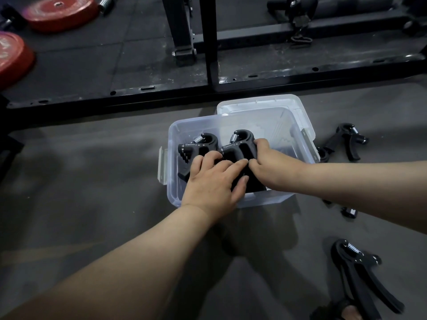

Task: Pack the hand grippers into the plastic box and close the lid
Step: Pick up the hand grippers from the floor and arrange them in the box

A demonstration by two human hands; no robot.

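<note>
Clear plastic box [173, 192] sits open on a grey floor [92, 181], its lid [258, 101] lying just behind it with the box's far wall overlapping the lid's near edge. Two black hand grippers stand inside with their springs up: the left-side gripper [201, 144] and the right-side gripper [240, 140].

Both of the person's hands reach into the box and cover most of the handles, so how the lower ends sit cannot be made out. The left hand [212, 181] lies across the handles with its fingers spread and nearly straight, holding nothing. The right hand [270, 165] curls its fingers round the head of the right-side gripper, thumb pressed to the handle.

More of the same tools lie loose to the right. One spare gripper [344, 142] rests just beside the box. A half-hidden gripper [349, 212] shows only as scraps under the right forearm. A near gripper [355, 262] runs toward the bottom corner, where its handle ends blur into a dark shape.

Beyond the box, a black steel rack [208, 42] stands on dark rubber tiles [115, 54]. Two red weight plates [60, 12] lie far left, one cut off by the frame edge.
</note>
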